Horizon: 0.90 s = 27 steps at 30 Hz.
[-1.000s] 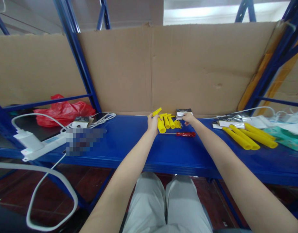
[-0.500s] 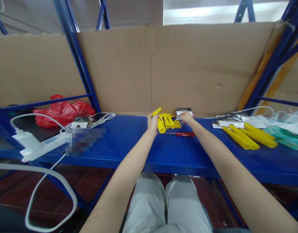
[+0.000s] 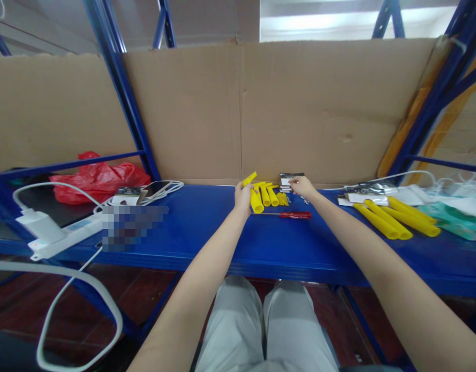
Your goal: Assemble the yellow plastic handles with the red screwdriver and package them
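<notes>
My left hand [image 3: 243, 197] is closed around a yellow plastic piece [image 3: 249, 179] whose tip sticks up above the fingers, beside a small cluster of yellow tubes [image 3: 267, 195] lying on the blue shelf [image 3: 206, 227]. My right hand [image 3: 303, 187] rests on a small stack of black-and-white packets [image 3: 288, 181] at the back of the shelf, fingers pinching the top one. A red-handled screwdriver [image 3: 295, 214] lies on the shelf just in front of both hands.
Long yellow tubes [image 3: 395, 218], more packets [image 3: 364, 194] and teal-and-white bags [image 3: 453, 214] lie at the right. A white power strip with charger [image 3: 47, 230], cables, a phone [image 3: 156, 189] and a red plastic bag [image 3: 98, 178] sit at the left. Cardboard [image 3: 284, 108] backs the shelf.
My right hand has shifted slightly back and up onto the packet stack. My left hand keeps its hold on the yellow piece, barely moving.
</notes>
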Available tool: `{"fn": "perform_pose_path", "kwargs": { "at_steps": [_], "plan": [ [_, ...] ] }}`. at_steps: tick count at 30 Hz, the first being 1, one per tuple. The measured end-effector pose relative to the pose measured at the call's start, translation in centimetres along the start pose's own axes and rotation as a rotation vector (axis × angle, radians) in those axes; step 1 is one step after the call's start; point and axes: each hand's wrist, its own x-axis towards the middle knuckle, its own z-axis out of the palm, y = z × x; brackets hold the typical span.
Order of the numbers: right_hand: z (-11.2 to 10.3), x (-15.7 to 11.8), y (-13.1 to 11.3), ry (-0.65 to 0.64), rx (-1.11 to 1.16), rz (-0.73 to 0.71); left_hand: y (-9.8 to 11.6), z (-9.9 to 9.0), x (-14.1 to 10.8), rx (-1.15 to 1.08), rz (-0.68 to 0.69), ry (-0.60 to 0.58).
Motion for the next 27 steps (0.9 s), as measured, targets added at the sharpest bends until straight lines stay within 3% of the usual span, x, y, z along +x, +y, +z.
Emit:
{"fn": "perform_pose_path", "kwargs": {
  "at_steps": [7,10,13,19,27],
  "plan": [
    [-2.0,-4.6,1.2,0.082,-0.331,-0.387,0.2,0.0,-0.2,0.035,-0.040,-0.024],
    [-2.1,-6.1,2.0,-0.001,-0.380,-0.461,0.3,-0.3,0.2,0.049,-0.066,-0.019],
    [-2.7,-6.3,2.4,-0.075,-0.280,-0.459,0.5,-1.0,1.2,0.058,-0.129,-0.009],
    [-3.9,-5.7,2.7,-0.094,-0.102,-0.372,2.0,-3.2,3.6,0.118,-0.229,0.055],
    [-3.4,-5.8,2.9,-0.183,-0.032,-0.317,3.2,-7.9,4.6,0.351,-0.241,-0.012]
  ]
}}
